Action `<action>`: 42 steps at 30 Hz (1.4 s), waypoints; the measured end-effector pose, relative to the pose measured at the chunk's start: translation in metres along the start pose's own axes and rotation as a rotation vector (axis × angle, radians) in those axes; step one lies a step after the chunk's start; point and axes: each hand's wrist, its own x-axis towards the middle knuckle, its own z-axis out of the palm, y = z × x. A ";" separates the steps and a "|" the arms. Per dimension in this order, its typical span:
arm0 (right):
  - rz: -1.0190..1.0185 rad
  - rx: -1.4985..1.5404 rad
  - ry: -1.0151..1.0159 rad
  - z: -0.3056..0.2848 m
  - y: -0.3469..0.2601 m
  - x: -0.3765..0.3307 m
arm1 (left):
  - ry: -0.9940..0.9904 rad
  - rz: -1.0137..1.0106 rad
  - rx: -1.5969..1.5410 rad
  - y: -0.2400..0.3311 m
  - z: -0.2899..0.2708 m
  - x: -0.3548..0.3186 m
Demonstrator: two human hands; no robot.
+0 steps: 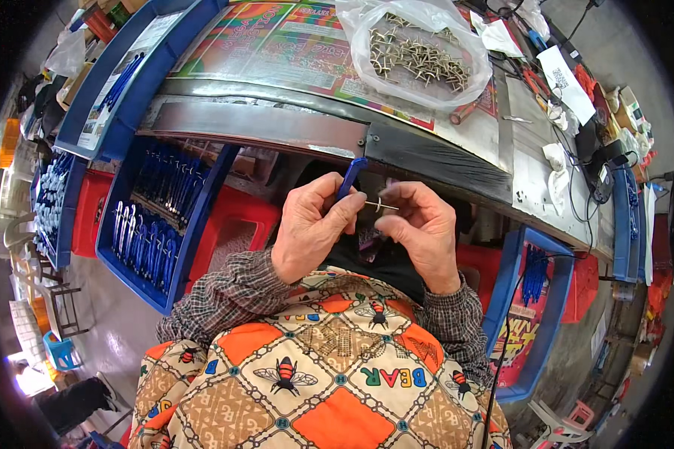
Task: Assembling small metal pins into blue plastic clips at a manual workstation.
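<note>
My left hand (316,222) is closed round a blue-handled tool (350,178), its blue end pointing up and away from me. A thin metal rod (373,203) with a small crosspiece (380,204) reaches from the left fingertips toward my right hand (424,228). The right thumb and forefinger are apart, one on each side of the rod's far part. Whether they touch the crosspiece is too small to tell. Both hands are over my lap, just in front of the bench edge.
A clear plastic bag (361,60) of small metal cross-shaped pieces (419,58) lies on the bench (262,78). Blue trays (138,292) with blue-handled pieces stand left, another blue tray (528,385) right. Red stools (236,217) are beneath. Cables (577,161) and papers (565,82) lie at right.
</note>
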 end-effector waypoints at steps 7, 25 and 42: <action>0.014 0.019 -0.079 -0.003 -0.003 -0.003 | -0.029 -0.092 -0.062 0.000 0.000 -0.001; -0.038 -0.207 -0.130 -0.004 -0.007 -0.006 | -0.141 -0.150 -0.341 -0.003 -0.010 -0.009; -0.081 -0.365 -0.153 0.004 -0.010 -0.009 | 0.026 -0.119 -0.373 -0.008 -0.023 -0.018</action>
